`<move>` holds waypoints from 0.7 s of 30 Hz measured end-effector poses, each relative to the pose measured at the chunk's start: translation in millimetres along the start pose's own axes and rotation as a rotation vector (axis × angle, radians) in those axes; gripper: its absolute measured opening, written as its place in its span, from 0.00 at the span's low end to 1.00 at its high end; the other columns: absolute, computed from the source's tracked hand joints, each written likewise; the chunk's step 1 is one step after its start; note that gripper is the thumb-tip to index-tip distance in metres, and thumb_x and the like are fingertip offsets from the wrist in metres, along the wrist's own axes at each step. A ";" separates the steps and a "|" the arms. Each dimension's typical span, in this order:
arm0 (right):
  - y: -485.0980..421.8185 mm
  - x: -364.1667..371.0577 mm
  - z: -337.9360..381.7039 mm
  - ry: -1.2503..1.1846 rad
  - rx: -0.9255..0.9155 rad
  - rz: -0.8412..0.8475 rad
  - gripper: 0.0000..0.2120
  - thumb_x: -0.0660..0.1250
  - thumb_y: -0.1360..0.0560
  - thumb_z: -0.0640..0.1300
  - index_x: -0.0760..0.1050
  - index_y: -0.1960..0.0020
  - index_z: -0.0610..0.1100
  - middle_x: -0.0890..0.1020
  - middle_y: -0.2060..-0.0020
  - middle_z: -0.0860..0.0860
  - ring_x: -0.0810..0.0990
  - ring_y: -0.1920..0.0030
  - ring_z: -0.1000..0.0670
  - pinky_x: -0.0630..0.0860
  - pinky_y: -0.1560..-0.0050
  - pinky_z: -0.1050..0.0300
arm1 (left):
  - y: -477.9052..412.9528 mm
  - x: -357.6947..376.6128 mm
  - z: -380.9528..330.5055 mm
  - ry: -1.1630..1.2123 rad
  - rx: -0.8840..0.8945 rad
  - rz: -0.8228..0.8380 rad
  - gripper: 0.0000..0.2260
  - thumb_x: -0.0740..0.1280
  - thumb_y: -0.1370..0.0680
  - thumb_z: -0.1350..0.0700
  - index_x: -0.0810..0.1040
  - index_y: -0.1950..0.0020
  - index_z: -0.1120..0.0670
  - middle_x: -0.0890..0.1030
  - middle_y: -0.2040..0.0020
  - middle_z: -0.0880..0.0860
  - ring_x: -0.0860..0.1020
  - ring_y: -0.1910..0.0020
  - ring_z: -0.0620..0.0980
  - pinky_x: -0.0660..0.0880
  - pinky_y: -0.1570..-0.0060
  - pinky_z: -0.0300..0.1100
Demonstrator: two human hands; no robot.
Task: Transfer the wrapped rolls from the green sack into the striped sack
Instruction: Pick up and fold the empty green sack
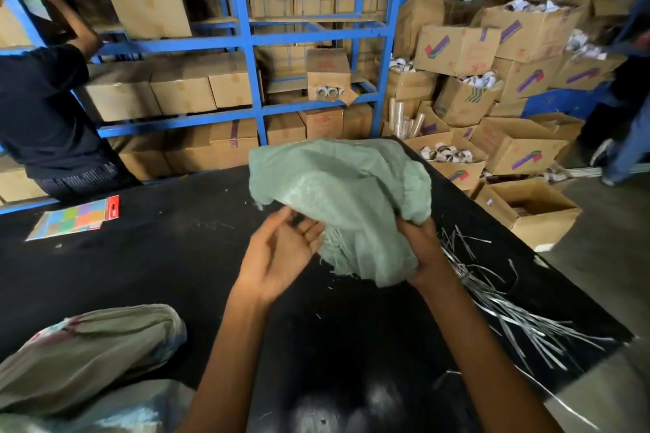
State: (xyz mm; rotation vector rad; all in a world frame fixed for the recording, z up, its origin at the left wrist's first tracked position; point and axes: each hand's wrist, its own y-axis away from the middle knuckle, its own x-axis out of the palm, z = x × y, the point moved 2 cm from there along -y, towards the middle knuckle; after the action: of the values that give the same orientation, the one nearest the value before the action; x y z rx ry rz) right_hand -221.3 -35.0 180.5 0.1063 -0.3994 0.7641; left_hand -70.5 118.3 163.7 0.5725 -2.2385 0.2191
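Head view. A crumpled pale-green woven plastic sack (341,200) is held up above the black table surface (140,278), at centre of the frame. The right hand (427,250), at 3 o'clock of the sack's lower part, is clamped on a bunched fold of the green fabric, its fingers hidden in the cloth. The left hand (281,253), at 9 o'clock of the sack's frayed lower edge, is spread, palm up, fingers apart; its fingertips lie at the fabric, but contact cannot be told. A beige woven sack with faint red and blue stripes (88,358) lies slumped at 7 o'clock, on the near left corner of the table. No wrapped rolls can be made out in either sack. Loose silvery-white plastic strips (510,306) spread at 4 o'clock. A multicoloured card pack (75,220) lies at 9 o'clock. Blue metal shelving (242,32) with cardboard boxes (457,49) stands at 12 o'clock; a person in a dark shirt (42,109) stands at 10 o'clock.
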 end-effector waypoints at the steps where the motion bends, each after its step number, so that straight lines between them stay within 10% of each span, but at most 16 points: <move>1: 6.7 -6.6 9.9 -0.010 -0.009 -0.054 0.19 0.81 0.38 0.44 0.81 0.49 0.54 0.86 0.55 0.55 0.86 0.57 0.58 0.82 0.60 0.61 | 3.2 -5.7 6.2 -0.179 -0.025 -0.107 0.21 0.72 0.25 0.59 0.73 0.33 0.57 0.83 0.42 0.58 0.82 0.42 0.56 0.78 0.44 0.48; 4: 31.8 -24.2 35.4 0.164 -0.061 -0.202 0.14 0.69 0.23 0.36 0.75 0.44 0.53 0.83 0.56 0.59 0.84 0.53 0.61 0.78 0.64 0.70 | 28.1 -12.7 4.8 -0.771 0.187 -0.686 0.13 0.67 0.22 0.65 0.75 0.39 0.56 0.82 0.50 0.52 0.82 0.47 0.49 0.77 0.47 0.46; 6: 50.1 -31.4 47.9 0.201 -0.054 -0.181 0.13 0.68 0.23 0.35 0.75 0.46 0.52 0.85 0.59 0.60 0.84 0.55 0.62 0.77 0.64 0.70 | 43.4 -2.0 -8.4 -0.794 0.504 -0.767 0.11 0.66 0.22 0.64 0.74 0.41 0.54 0.79 0.47 0.53 0.79 0.51 0.37 0.76 0.42 0.46; 9: 92.7 -37.8 61.4 0.235 -0.070 -0.090 0.24 0.79 0.36 0.43 0.77 0.43 0.55 0.87 0.50 0.58 0.85 0.48 0.57 0.81 0.52 0.63 | 50.1 44.3 -21.5 -0.967 0.643 -0.408 0.17 0.64 0.20 0.52 0.72 0.31 0.46 0.71 0.30 0.51 0.70 0.33 0.41 0.67 0.34 0.41; 13: 154.8 -50.4 64.8 0.264 -0.121 -0.186 0.31 0.77 0.36 0.39 0.75 0.35 0.46 0.85 0.43 0.49 0.83 0.41 0.49 0.80 0.46 0.55 | 47.4 96.7 18.0 -1.012 0.253 0.174 0.22 0.62 0.24 0.36 0.74 0.33 0.43 0.80 0.37 0.40 0.76 0.35 0.41 0.72 0.35 0.46; 17: 223.8 -78.7 59.5 0.423 -0.237 -0.458 0.32 0.77 0.32 0.31 0.72 0.32 0.41 0.84 0.41 0.48 0.83 0.40 0.49 0.80 0.45 0.56 | 78.3 117.8 103.7 -0.540 -0.138 0.342 0.34 0.73 0.31 0.34 0.74 0.36 0.56 0.85 0.50 0.45 0.83 0.50 0.42 0.78 0.51 0.38; 21: 299.1 -136.5 41.8 0.536 -0.223 -0.633 0.30 0.78 0.31 0.35 0.72 0.32 0.41 0.82 0.39 0.42 0.81 0.39 0.40 0.77 0.38 0.36 | 120.8 130.4 197.5 -0.502 -0.328 0.402 0.33 0.71 0.25 0.41 0.65 0.24 0.51 0.79 0.33 0.53 0.79 0.36 0.50 0.77 0.42 0.43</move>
State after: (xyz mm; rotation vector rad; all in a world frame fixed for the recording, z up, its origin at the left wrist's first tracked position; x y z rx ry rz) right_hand -530.1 81.7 150.9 -0.1763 0.0715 0.1016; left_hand -334.3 115.8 132.4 -0.0138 -2.7868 -0.1078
